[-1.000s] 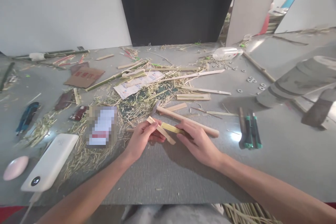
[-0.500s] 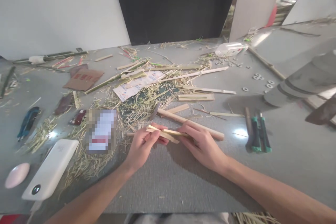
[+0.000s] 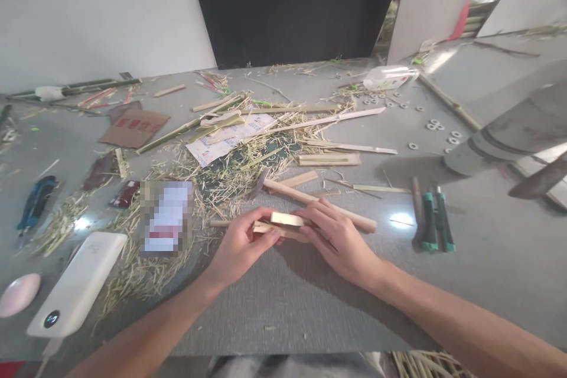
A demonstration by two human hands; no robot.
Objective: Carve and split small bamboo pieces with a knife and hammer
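Low over the grey table near its front edge, my left hand (image 3: pixel 243 243) and my right hand (image 3: pixel 340 241) meet around a couple of short pale bamboo strips (image 3: pixel 286 220). Both hands pinch the strips, the left at their left ends and the right at their right ends, and the strips lie nearly side by side. Just behind my right hand a long round wooden stick (image 3: pixel 319 204) lies on the table. A heap of bamboo shavings (image 3: pixel 230 180) spreads behind and to the left of my hands.
A white power bank (image 3: pixel 73 290) and a pink oval thing (image 3: pixel 18 294) lie at the front left. Green-handled tools (image 3: pixel 433 221) lie to the right. Small white rings (image 3: pixel 432 127), a plastic bottle (image 3: pixel 390 77), cardboard (image 3: pixel 133 128), a blue cutter (image 3: pixel 34 202) and long bamboo slats (image 3: pixel 328 159) lie farther back.
The two strips, crossed at an angle a second ago, have been turned and brought nearly parallel between my hands. The view has shifted slightly.
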